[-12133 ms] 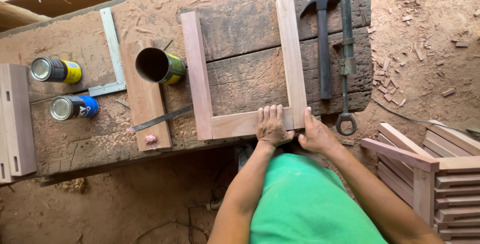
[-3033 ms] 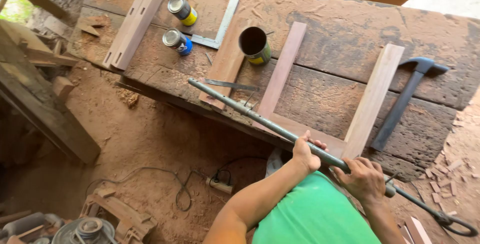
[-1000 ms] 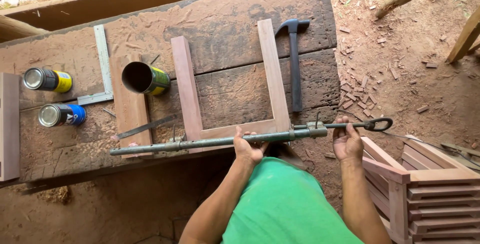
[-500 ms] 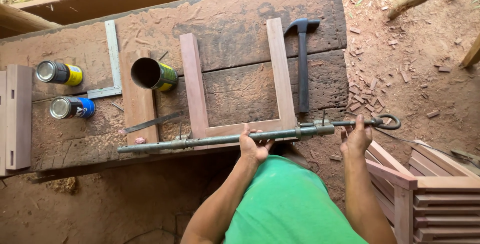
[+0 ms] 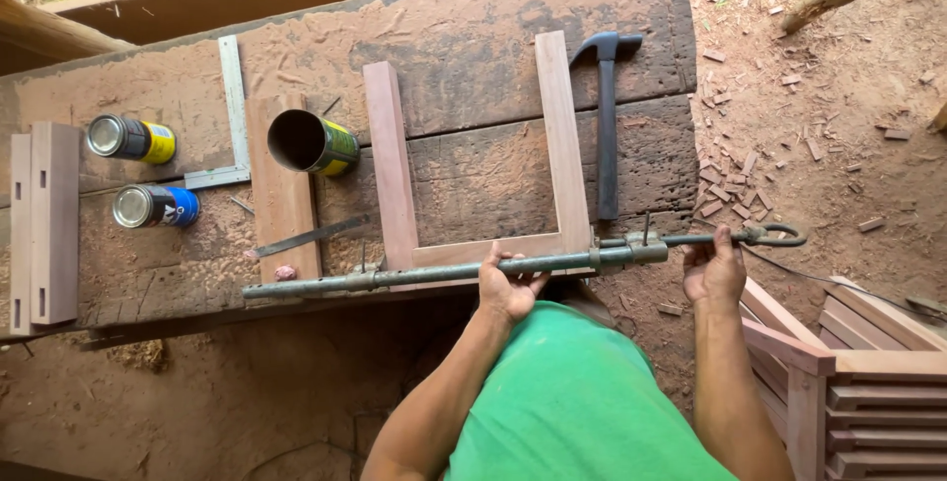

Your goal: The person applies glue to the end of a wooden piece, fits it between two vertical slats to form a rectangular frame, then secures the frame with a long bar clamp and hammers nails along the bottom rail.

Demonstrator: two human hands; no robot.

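Both hands grip the bar clamp point(image 5: 444, 272), left hand point(image 5: 508, 289) mid-bar, right hand point(image 5: 712, 269) by its handle; level it squarely along the wooden frame point(image 5: 473, 249) before tightening.

Rough outdoor woodworking shop, earthen floor littered with wood chips point(image 5: 750, 160) and shavings. Fittings: heavy, scarred plank workbench point(image 5: 473, 76) bearing a claw hammer point(image 5: 606, 116), steel try square point(image 5: 232, 116), three tins point(image 5: 133, 138), a long pipe clamp point(image 5: 493, 266) and an unfinished three-sided wooden frame point(image 5: 473, 155). Adjacent stock: slatted wooden assemblies point(image 5: 868, 382) stacked at the right, loose mortised rails point(image 5: 44, 224) at the bench's left end.
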